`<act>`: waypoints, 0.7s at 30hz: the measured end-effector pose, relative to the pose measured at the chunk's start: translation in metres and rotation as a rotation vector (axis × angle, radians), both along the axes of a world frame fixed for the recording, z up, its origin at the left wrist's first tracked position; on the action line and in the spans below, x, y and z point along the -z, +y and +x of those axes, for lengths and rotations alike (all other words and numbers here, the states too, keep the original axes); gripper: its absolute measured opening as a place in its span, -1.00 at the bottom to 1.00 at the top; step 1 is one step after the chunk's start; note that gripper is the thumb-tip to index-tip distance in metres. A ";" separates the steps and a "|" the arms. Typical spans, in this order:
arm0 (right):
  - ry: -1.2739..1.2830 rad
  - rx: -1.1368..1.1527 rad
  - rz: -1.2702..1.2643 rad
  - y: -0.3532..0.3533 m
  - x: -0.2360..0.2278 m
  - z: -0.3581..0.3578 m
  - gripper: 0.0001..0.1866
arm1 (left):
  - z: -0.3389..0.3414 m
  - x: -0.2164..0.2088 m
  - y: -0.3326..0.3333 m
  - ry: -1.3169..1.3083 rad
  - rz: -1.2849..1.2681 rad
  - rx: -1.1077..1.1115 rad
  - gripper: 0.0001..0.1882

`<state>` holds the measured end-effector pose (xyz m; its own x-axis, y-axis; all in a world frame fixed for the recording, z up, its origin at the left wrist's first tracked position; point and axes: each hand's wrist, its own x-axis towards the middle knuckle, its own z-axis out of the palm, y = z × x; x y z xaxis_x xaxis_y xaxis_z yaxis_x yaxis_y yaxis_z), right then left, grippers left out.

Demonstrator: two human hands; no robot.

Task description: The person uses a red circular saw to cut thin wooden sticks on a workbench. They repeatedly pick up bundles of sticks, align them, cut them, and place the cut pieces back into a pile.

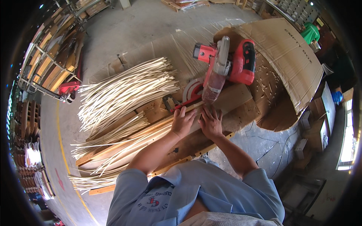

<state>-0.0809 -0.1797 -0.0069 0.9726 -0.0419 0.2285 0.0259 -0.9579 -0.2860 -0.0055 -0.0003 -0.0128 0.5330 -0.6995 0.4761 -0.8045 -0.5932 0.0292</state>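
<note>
Many pale strips (128, 94) left of the saw (219, 71) suggest work midway, done and remaining indistinguishable; near it, left hand (182, 123) and right hand (211, 124) bend fingers, grip unclear

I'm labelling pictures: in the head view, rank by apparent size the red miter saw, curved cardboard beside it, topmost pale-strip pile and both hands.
1. Curved cardboard
2. Topmost pale-strip pile
3. Red miter saw
4. Left hand and right hand: too alike to rank
</note>
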 end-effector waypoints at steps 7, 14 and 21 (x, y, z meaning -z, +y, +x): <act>0.017 -0.034 -0.046 -0.001 0.001 0.003 -0.35 | 0.000 0.005 0.009 -0.044 -0.081 0.047 -0.58; 0.018 -0.046 -0.051 -0.002 -0.002 0.001 -0.35 | -0.003 0.002 0.004 0.092 0.068 -0.030 -0.60; 0.032 -0.027 -0.097 0.000 -0.002 0.000 -0.33 | -0.005 -0.005 0.007 0.044 -0.056 0.002 -0.64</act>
